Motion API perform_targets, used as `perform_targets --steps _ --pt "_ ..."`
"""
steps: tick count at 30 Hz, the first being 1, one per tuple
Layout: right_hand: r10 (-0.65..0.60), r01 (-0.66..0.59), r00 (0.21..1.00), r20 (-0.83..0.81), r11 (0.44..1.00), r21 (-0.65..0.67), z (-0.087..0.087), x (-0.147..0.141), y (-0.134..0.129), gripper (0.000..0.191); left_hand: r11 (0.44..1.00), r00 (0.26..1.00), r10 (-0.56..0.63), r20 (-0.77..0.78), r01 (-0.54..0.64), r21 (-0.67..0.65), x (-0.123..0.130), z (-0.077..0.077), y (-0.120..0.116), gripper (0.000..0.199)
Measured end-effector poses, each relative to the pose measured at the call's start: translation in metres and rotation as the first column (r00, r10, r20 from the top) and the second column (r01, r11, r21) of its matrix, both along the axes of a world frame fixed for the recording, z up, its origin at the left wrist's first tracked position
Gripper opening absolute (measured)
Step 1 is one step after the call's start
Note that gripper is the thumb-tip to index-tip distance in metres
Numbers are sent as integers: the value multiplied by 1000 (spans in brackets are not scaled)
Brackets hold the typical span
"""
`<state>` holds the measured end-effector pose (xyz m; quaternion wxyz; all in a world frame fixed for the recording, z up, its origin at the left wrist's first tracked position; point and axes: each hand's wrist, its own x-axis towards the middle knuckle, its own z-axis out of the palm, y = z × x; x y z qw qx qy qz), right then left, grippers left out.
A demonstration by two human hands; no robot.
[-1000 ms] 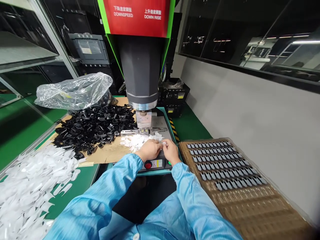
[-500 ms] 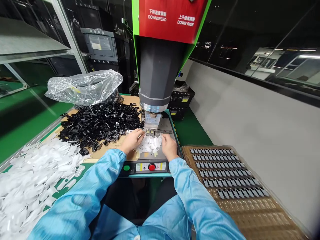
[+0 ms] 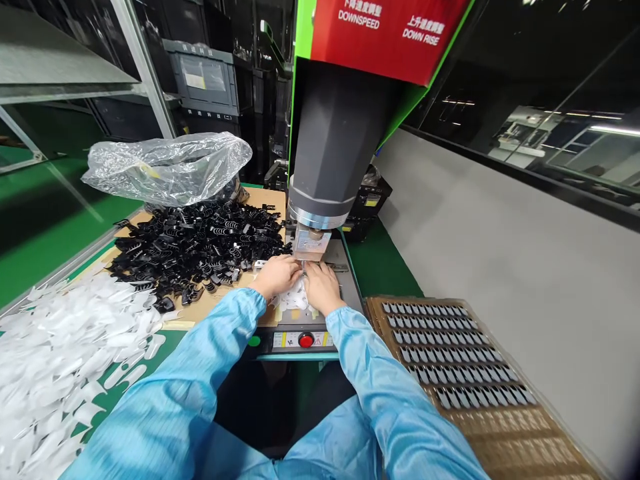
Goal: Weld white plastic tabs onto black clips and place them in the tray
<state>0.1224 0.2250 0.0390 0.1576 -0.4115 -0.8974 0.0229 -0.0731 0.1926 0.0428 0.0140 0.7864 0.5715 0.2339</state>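
My left hand (image 3: pixel 280 275) and my right hand (image 3: pixel 321 287) are close together at the fixture below the press head (image 3: pixel 312 243). The left fingers are curled in from the left, tips at the fixture. My right fingers bend over its front, pressed side by side. Whatever lies under the fingertips is hidden and too small to name. Small white plastic pieces (image 3: pixel 291 297) lie on the press base just in front of the hands, partly covered by them. A metal strip (image 3: pixel 340 269) of the fixture shows beyond the right fingers.
Black plastic clips (image 3: pixel 200 247) are heaped left of the press, under a clear plastic bag (image 3: pixel 170 170). White pieces (image 3: pixel 85 347) pile up at front left. A tray (image 3: pixel 500 427) at right holds rows of grey-black parts. Red button (image 3: pixel 306 341) on the base front.
My right hand has moved left and inward over the fixture, so both hands are now nearly touching. My left hand has shifted slightly right. The view has tilted and turned a little.
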Motion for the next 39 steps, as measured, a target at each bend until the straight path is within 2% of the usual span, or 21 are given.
perform_targets --steps 7,11,13,15,17,19,21,22,24,26,30,35,39 --pt "-28 29 999 45 999 -36 1 -3 -3 59 988 979 155 -131 -152 32 25 15 -21 31" --pt "-35 37 998 59 999 -38 0 -2 0 63 976 972 219 -85 -220 4 25 18 -42 39" --pt "-41 44 997 62 998 -45 0 -2 3 61 966 966 257 13 -257 20 10 16 -62 41" --pt "-54 56 997 51 998 -41 2 -4 4 56 937 934 342 106 -347 39 -15 10 -90 39" --pt "-71 71 997 12 997 -10 3 -11 -1 48 873 867 475 151 -486 48 -43 3 -122 38" --pt "-56 57 997 -47 998 29 6 -27 -13 41 778 776 611 157 -625 62 -71 -6 -149 39" --pt "29 -24 995 -97 999 47 8 -52 -30 39 706 706 693 145 -706 64 -90 -16 -165 40" --pt "90 -85 990 -109 995 45 9 -68 -38 40 689 689 712 135 -723 58 -96 -21 -169 40" --pt "201 -200 974 -101 980 21 11 -102 -53 46 690 690 715 111 -722 44 -101 -27 -170 39" --pt "246 -247 967 -65 969 -12 11 -135 -62 50 701 700 707 101 -712 32 -99 -30 -167 38" --pt "202 -200 979 26 978 -55 5 -180 -61 39 718 714 693 105 -696 -5 -94 -28 -163 32" --pt "187 -185 982 9 979 -89 -3 -201 -56 19 750 745 661 93 -659 -48 -95 -24 -165 23" --pt "194 -196 981 -26 971 -135 -2 -201 -62 28 781 774 624 109 -614 -114 -93 -24 -165 18"
